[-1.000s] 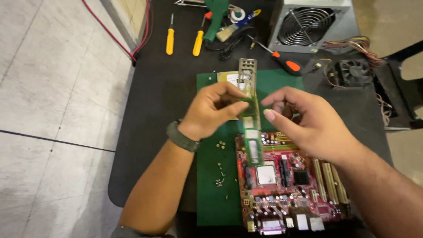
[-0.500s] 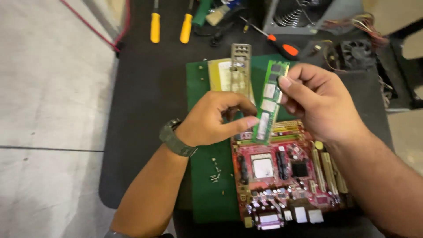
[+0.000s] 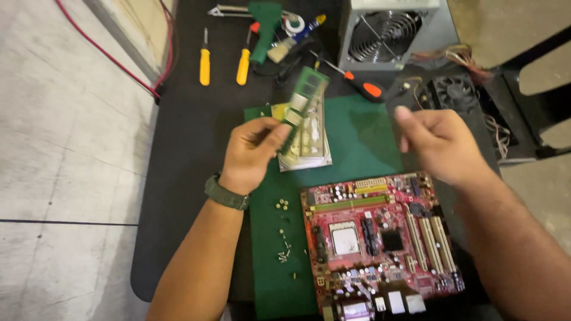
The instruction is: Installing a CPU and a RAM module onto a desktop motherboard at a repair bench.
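I am holding the green memory module [image 3: 303,104] in my left hand [image 3: 253,154], which is pinching its lower end between thumb and fingers, so the stick is pointing up and away over the green mat [image 3: 363,139]. My right hand [image 3: 443,145] is hanging free above the red motherboard [image 3: 377,238], fingers loosely curled, gripping nothing. I am judging the module as light, thin and stiff, but fragile: it is better to take it by the short edges, not by the chips or contacts. Small screws [image 3: 284,232] are lying beside the board.
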